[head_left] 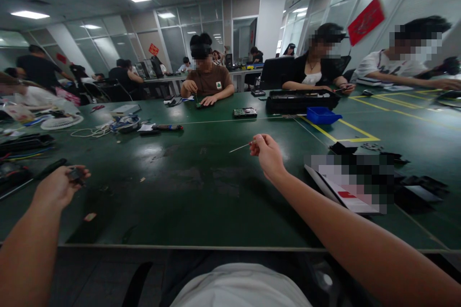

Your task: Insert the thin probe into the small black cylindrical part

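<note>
My left hand [59,186] is over the left side of the green table, fingers closed around a small dark blocky part [75,175]. Its exact kind is too blurred to make out. Over the table's middle, my right hand [265,152] pinches a thin metal rod [239,148] that looks like a slim tool shaft. The rod points left and slightly down, its other end hidden in my fingers. A black-handled tool [51,169] lies just behind my left hand.
A white box [340,187] and black parts [421,192] lie at the right. Farther back are a blue tray [323,115], a hard drive [245,112], a long black housing [302,101] and bundled cables [124,123]. Several people sit around the table.
</note>
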Motion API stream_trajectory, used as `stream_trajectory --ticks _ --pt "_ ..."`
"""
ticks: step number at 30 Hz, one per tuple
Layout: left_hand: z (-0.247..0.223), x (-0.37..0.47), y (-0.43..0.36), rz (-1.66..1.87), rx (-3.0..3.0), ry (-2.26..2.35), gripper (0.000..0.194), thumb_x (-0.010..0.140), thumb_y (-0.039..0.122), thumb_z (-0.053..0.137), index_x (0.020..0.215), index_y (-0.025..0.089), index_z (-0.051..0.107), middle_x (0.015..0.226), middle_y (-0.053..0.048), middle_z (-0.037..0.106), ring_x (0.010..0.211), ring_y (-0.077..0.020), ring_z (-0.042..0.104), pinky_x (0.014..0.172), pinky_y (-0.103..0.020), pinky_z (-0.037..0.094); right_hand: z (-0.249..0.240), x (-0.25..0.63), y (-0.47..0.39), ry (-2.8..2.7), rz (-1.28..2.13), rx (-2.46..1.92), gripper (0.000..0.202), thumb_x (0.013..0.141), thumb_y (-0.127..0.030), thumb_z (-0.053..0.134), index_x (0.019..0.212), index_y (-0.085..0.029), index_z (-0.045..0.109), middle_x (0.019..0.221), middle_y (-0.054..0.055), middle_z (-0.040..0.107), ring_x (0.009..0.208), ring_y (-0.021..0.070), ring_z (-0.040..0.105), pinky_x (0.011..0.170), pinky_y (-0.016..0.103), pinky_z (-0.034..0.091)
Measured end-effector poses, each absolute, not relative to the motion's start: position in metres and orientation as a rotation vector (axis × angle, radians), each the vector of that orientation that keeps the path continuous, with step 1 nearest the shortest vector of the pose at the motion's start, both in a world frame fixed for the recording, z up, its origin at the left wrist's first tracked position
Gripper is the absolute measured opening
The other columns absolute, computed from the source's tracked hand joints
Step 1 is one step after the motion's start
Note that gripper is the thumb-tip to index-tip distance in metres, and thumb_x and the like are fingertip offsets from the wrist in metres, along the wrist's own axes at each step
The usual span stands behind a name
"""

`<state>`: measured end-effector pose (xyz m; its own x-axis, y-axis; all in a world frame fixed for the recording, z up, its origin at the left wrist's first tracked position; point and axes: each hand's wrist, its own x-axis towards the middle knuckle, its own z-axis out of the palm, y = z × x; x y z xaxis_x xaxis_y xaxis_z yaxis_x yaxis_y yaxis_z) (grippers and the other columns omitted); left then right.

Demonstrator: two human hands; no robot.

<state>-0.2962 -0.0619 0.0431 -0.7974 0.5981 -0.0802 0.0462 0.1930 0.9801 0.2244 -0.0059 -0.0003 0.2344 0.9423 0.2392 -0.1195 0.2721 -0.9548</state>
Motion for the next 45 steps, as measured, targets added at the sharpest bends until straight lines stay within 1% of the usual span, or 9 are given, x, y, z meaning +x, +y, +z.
stream_trajectory --ticks 4,7,19,25,27,30,32,37,45 --pt "0.042 -0.293 -0.057 1.470 0.535 2.161 0.016 0.070 0.010 0.042 0.075 0.018 0.054 0.066 0.000 0.057 0.060 -0.0153 0.055 0.054 -0.023 0.040 -0.002 0.224 -0.004 -1.063 0.921 -1.005 0.022 0.088 -0.044 0.058 0.085 -0.022 0.060 0.074 0.000 0.062 0.061 0.0132 0.055 0.058 0.029 0.045" --pt "0.041 -0.277 -0.048 1.429 0.730 2.243 0.012 0.072 0.013 0.045 0.077 0.020 0.053 0.064 0.002 0.054 0.065 -0.0144 0.052 0.057 -0.021 0.038 -0.005 0.223 -0.003 -1.077 0.916 -1.002 0.024 0.088 -0.045 0.058 0.085 -0.022 0.060 0.074 0.000 0.063 0.061 0.0134 0.056 0.057 0.029 0.045" --pt "0.059 -0.105 -0.011 1.107 1.771 1.678 0.017 0.079 0.019 0.044 0.083 0.017 0.060 0.079 -0.003 0.060 0.080 -0.0189 0.053 0.074 -0.030 0.039 0.001 0.225 -0.010 -1.252 0.872 -1.077 0.037 0.086 -0.055 0.063 0.073 -0.020 0.061 0.062 -0.002 0.058 0.055 0.0122 0.052 0.057 0.028 0.044" --pt "0.048 -0.021 -0.003 0.981 1.936 1.329 0.018 0.082 0.024 0.039 0.076 0.018 0.055 0.080 -0.005 0.060 0.081 -0.0195 0.055 0.078 -0.033 0.043 0.006 0.224 -0.014 -1.217 0.916 -1.059 0.032 0.084 -0.049 0.065 0.073 -0.020 0.061 0.062 -0.002 0.058 0.055 0.0120 0.051 0.056 0.028 0.044" --pt "0.036 -0.003 -0.003 0.894 1.956 1.362 0.016 0.084 0.027 0.043 0.085 0.018 0.057 0.086 -0.005 0.060 0.083 -0.0203 0.056 0.078 -0.033 0.044 0.006 0.224 -0.013 -1.157 0.945 -1.019 0.027 0.084 -0.046 0.064 0.076 -0.020 0.063 0.065 0.000 0.061 0.056 0.0124 0.053 0.057 0.029 0.045" --pt "0.014 0.011 -0.004 0.763 1.982 1.499 0.024 0.082 0.025 0.053 0.105 0.018 0.055 0.092 -0.005 0.062 0.084 -0.0211 0.057 0.077 -0.034 0.045 0.004 0.224 -0.010 -1.093 0.981 -0.965 0.025 0.082 -0.045 0.064 0.082 -0.020 0.065 0.072 0.002 0.066 0.062 0.0143 0.058 0.060 0.030 0.048" --pt "0.001 0.014 -0.004 0.743 2.036 1.516 0.027 0.083 0.021 0.054 0.110 0.018 0.054 0.099 -0.007 0.063 0.087 -0.0213 0.058 0.081 -0.035 0.046 0.002 0.223 -0.010 -1.096 0.990 -0.951 0.026 0.082 -0.046 0.065 0.085 -0.020 0.066 0.075 0.003 0.068 0.066 0.0157 0.061 0.063 0.031 0.050" --pt "-0.010 0.010 -0.005 0.760 2.202 1.383 0.022 0.089 0.024 0.058 0.110 0.019 0.056 0.108 -0.007 0.065 0.100 -0.0229 0.060 0.095 -0.038 0.046 0.001 0.220 -0.012 -1.192 0.952 -0.991 0.028 0.084 -0.047 0.064 0.087 -0.020 0.066 0.079 0.005 0.070 0.071 0.0166 0.063 0.068 0.033 0.052" --pt "-0.006 0.011 -0.009 0.764 2.290 1.296 0.022 0.088 0.023 0.062 0.110 0.021 0.062 0.107 -0.005 0.069 0.100 -0.0234 0.063 0.096 -0.039 0.045 -0.004 0.220 -0.010 -1.273 0.903 -1.022 0.029 0.086 -0.047 0.062 0.090 -0.019 0.066 0.080 0.005 0.070 0.069 0.0164 0.063 0.069 0.034 0.053"
